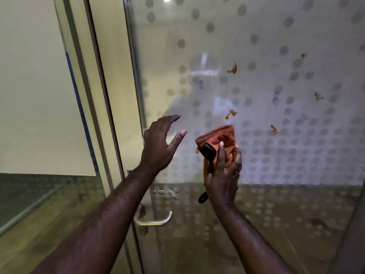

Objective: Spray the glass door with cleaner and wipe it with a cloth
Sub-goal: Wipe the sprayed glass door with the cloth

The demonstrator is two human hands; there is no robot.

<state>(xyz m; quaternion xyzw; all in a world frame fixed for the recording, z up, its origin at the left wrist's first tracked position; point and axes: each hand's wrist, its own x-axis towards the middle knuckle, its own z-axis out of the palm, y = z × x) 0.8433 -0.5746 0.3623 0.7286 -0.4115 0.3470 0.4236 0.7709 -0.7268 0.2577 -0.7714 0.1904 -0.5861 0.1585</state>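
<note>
The glass door fills the view, patterned with frosted grey dots and marked by several orange-brown smears. My right hand is raised in front of the glass at centre, closed around a bunched orange cloth and a black handle-like object whose lower end pokes out beneath the palm. My left hand hovers just to the left, fingers spread and empty, close to the door's left edge. No spray bottle is clearly visible.
A metal lever handle sits low on the door's left side. Left of it run the metal door frame and a fixed glass panel. The floor beyond looks brownish.
</note>
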